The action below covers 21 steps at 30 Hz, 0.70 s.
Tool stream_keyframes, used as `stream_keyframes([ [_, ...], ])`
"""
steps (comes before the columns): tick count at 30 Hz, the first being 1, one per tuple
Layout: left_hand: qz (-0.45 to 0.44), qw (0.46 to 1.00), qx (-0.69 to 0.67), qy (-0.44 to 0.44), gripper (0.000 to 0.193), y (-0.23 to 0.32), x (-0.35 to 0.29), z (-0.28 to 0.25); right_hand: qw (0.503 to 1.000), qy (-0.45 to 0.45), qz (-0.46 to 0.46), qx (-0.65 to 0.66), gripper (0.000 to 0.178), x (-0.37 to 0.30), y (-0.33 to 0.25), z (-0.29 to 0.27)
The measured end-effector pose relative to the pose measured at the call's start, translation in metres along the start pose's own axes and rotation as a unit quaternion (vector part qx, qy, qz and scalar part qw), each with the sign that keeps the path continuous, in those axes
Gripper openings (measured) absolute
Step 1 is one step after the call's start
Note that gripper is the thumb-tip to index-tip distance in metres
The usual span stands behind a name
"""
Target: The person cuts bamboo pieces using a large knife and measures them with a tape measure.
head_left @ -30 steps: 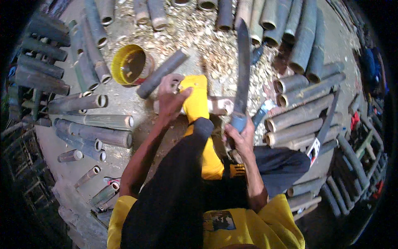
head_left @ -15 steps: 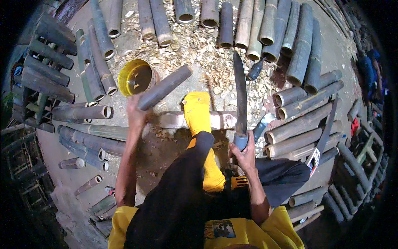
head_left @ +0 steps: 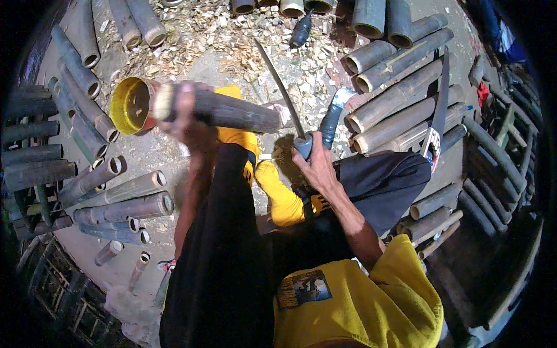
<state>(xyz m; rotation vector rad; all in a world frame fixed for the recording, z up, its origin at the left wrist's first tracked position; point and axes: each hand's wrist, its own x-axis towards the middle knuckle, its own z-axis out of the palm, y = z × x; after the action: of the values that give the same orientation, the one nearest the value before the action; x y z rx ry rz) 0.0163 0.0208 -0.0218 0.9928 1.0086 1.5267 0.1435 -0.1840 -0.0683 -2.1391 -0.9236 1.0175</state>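
Observation:
My left hand (head_left: 194, 124), a little blurred, is closed round a dark bamboo piece (head_left: 241, 113) near its pale end. The piece lies nearly level across my view, above my yellow-socked foot (head_left: 238, 136). My right hand (head_left: 319, 165) grips the grey handle of a machete (head_left: 282, 90). Its long dark blade points up and to the left, seen almost edge-on, and passes close to the far end of the bamboo. Beside the right hand is a dark cylindrical thing (head_left: 332, 122) with a whitish end.
A yellow bucket (head_left: 129, 106) stands left of my left hand. Pale wood chips (head_left: 232, 58) cover the ground ahead, with a dark bottle (head_left: 301, 29) on them. Bamboo tubes (head_left: 400, 98) lie all around. A saw (head_left: 438, 110) rests at the right, by my knee.
The left hand has turned the bamboo from slanting up to nearly level, its pale end now at the hand. The machete has tilted leftward. The whole view has shifted.

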Motion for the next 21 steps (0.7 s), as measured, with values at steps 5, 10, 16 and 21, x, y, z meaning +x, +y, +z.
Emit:
stream_keyframes([
  [5,-0.058,0.997,-0.036,0.025,0.022,-0.018,-0.005,0.007,0.998,0.018,-0.012,0.052,0.046,-0.005,0.003,0.005],
  [10,-0.065,0.997,-0.012,-0.029,0.023,-0.016,-0.003,0.005,0.992,0.046,-0.057,0.102,0.041,0.007,-0.009,0.010],
  [16,-0.004,0.994,0.005,-0.109,0.026,-0.013,-0.002,0.013,0.999,-0.025,0.030,0.021,0.039,0.011,-0.015,-0.007],
  [21,-0.017,0.996,-0.035,-0.082,0.038,-0.011,-0.001,0.014,0.979,0.131,-0.117,0.098,0.039,0.002,-0.022,-0.006],
])
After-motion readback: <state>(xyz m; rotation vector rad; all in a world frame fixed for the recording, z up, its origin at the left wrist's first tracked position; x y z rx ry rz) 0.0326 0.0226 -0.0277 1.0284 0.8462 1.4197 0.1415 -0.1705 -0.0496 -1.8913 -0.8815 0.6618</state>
